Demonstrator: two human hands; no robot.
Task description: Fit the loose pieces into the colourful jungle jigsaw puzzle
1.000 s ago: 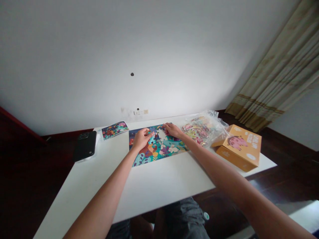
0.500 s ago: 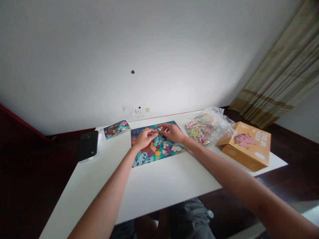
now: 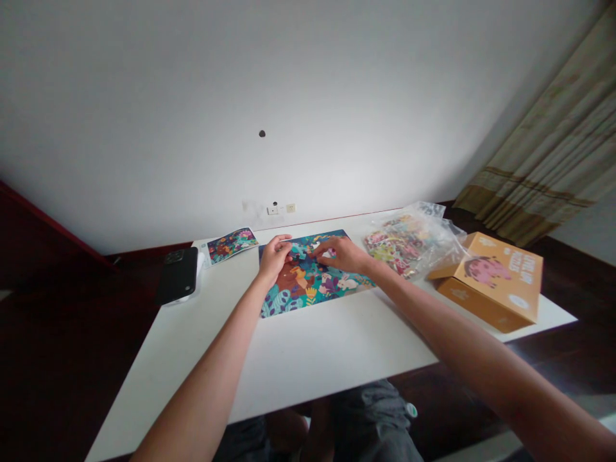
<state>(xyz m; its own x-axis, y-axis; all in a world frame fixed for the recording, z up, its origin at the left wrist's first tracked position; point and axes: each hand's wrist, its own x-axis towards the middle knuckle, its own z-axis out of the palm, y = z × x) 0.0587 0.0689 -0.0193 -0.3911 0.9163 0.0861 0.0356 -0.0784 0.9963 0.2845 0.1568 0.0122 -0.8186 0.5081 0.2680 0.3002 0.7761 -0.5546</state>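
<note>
Left hand (image 3: 274, 256) and right hand (image 3: 342, 255), half open and gripping nothing visible, rest on a jigsaw puzzle (image 3: 289, 301) at the middle of a white bench (image 3: 308, 353) beneath a wall (image 3: 240, 96).

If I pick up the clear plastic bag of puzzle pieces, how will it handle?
The clear plastic bag looks floppy: its thin, crumpled film slumps around the loose jigsaw pieces. It will probably feel light, but sag and shift as the pieces slide. The film may be slippery, and I can't tell whether the bag is sealed.
</note>
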